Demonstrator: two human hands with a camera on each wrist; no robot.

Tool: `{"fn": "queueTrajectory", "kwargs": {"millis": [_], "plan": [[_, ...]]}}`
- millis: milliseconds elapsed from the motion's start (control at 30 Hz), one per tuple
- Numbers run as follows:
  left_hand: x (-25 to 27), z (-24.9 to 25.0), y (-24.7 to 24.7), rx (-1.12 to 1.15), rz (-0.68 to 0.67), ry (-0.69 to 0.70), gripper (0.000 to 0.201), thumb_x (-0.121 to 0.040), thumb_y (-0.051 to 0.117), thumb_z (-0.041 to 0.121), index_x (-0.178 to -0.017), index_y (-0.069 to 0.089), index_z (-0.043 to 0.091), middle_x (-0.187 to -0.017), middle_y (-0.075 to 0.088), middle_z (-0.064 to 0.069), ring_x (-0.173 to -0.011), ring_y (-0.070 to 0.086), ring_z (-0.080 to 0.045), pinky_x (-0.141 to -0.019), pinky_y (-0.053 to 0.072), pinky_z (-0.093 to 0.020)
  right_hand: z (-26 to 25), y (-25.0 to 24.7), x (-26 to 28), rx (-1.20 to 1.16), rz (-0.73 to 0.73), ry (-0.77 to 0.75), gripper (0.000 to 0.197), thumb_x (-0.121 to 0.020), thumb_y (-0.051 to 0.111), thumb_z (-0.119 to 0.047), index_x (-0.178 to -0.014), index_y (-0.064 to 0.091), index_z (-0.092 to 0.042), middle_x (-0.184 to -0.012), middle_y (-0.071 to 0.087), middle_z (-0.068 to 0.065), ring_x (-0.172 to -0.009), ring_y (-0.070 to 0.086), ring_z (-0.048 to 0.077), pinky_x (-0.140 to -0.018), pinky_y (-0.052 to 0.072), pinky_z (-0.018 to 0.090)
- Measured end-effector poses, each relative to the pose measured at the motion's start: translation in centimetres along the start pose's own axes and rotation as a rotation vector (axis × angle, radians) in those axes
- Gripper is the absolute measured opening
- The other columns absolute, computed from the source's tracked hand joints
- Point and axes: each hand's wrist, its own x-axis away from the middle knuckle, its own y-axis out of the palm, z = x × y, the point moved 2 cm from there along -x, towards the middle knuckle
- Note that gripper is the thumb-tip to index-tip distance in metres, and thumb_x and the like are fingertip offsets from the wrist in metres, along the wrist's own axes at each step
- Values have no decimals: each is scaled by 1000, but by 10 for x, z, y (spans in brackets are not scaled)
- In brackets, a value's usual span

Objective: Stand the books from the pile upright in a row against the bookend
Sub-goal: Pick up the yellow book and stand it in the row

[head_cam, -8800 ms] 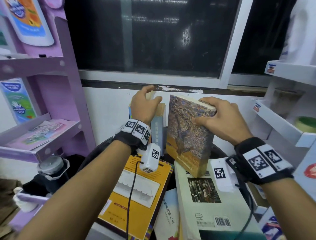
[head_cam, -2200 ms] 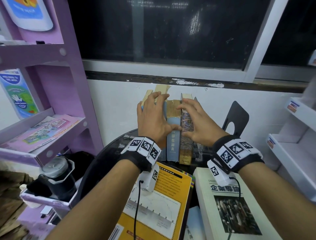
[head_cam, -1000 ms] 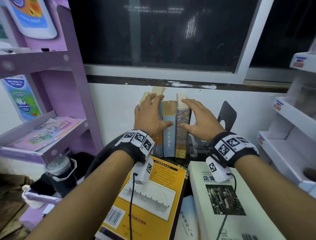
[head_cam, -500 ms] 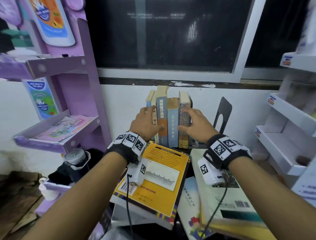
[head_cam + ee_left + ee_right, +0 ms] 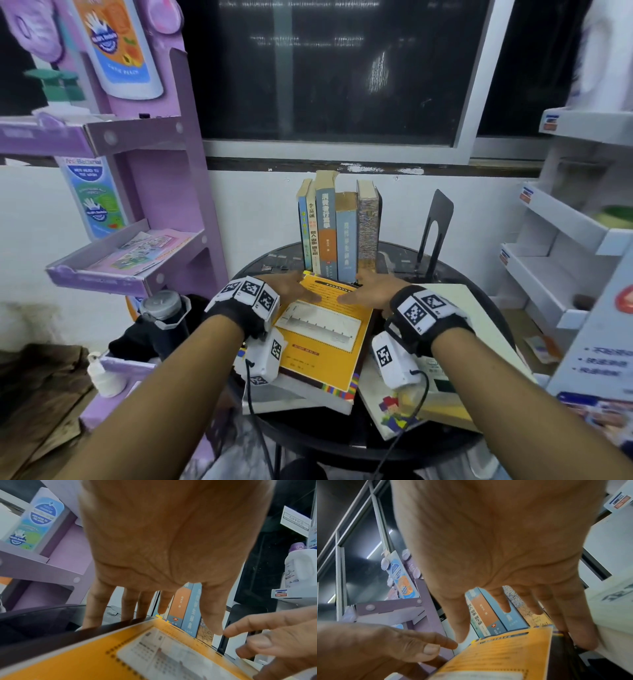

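Several books stand upright in a row [image 5: 339, 233] at the back of the round black table [image 5: 479, 442]. The black bookend [image 5: 435, 236] stands to their right with a gap between. A yellow book [image 5: 325, 337] lies flat on top of the pile in front of the row. My left hand [image 5: 298, 291] and right hand [image 5: 363, 294] hover over its far edge, fingers straight and spread, holding nothing. In the left wrist view my fingers [image 5: 96, 608] reach past the yellow book's [image 5: 120, 650] left edge. In the right wrist view my thumb [image 5: 462, 626] hangs above the yellow cover [image 5: 505, 654].
A thick white book [image 5: 479, 329] lies flat to the right, with a book with coloured blocks on its cover [image 5: 390, 411] near the table's front. A purple display rack [image 5: 161, 205] stands close on the left above a grey-capped bottle [image 5: 164, 315]. White shelves [image 5: 565, 236] are on the right.
Both hands have let go of the upright row and dropped down and back to the far edge of the yellow book. The row stays standing by itself.
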Motion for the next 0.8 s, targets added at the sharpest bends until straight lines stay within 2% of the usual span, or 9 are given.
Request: {"fn": "queueTrajectory", "kwargs": {"millis": [100, 200, 333, 467, 567, 633, 700, 733, 800], "plan": [[2, -3, 1, 26, -39, 32, 51, -92, 64, 25, -140, 46, 19, -138, 53, 2, -131, 46, -21, -112, 30, -35, -3, 7, 5, 70, 41, 40, 86, -86, 63, -51, -151, 21, -14, -151, 38, 8, -130, 46, 27, -94, 44, 31], [10, -3, 0, 67, -38, 29, 51, -91, 65, 13, -139, 46, 16, -132, 54, 7, -123, 49, -15, -106, 31, -27, -6, 13, 8, 74, 9, 74, 87, -86, 63, -51, -151, 20, -11, -153, 34, 9, -134, 41, 26, -100, 40, 33], [25, 1, -2, 39, 32, -16, 59, -91, 65, 14, -142, 36, 14, -134, 47, 2, -133, 42, -21, -99, 30, -26, -8, 18, 9, 65, -3, 91, 85, -85, 67, -48, -148, 25, -9, -147, 42, 9, -128, 46, 25, -96, 42, 32], [28, -1, -4, 23, 26, -38, 52, -88, 69, 18, -136, 49, 12, -140, 52, -5, -116, 53, -22, -83, 40, -27, -7, 19, 8, 52, -26, 89, 79, -81, 72, -45, -141, 36, -9, -140, 49, 9, -122, 50, 24, -94, 44, 32], [29, -5, -6, 57, 19, -61, 54, -89, 68, 18, -138, 47, 11, -139, 53, -4, -119, 54, -24, -70, 45, -25, -4, 18, 6, 25, -33, 97, 74, -78, 76, -42, -135, 42, -10, -134, 52, 7, -118, 51, 23, -91, 45, 32], [27, -11, -7, 75, 27, -83, 53, -86, 72, 20, -134, 51, 11, -130, 61, -5, -116, 59, -25, -76, 51, -28, -2, 19, 2, -7, -25, 111, 74, -75, 79, -42, -132, 46, -10, -132, 53, 7, -116, 52, 23, -92, 47, 33], [24, -18, -6, 115, 7, -87, 46, -83, 75, 21, -124, 60, 8, -107, 71, -8, -93, 68, -25, -83, 54, -35, -1, 19, -1, -16, -13, 129, 82, -70, 82, -44, -134, 44, -11, -135, 50, 8, -119, 50, 24, -95, 48, 36], [23, -21, -6, 153, -9, -87, 43, -81, 77, 20, -119, 62, 7, -98, 73, -11, -82, 67, -25, -84, 53, -38, 1, 19, -4, -17, -5, 137, 88, -68, 82, -46, -137, 41, -12, -138, 47, 8, -122, 48, 24, -96, 47, 38], [20, -28, -6, 228, -34, -99, 40, -76, 81, 19, -112, 65, 9, -93, 72, -21, -75, 58, -28, -84, 51, -43, 3, 20, -7, -29, 2, 154, 100, -64, 84, -49, -143, 34, -14, -144, 40, 9, -128, 43, 26, -100, 44, 40]]}}
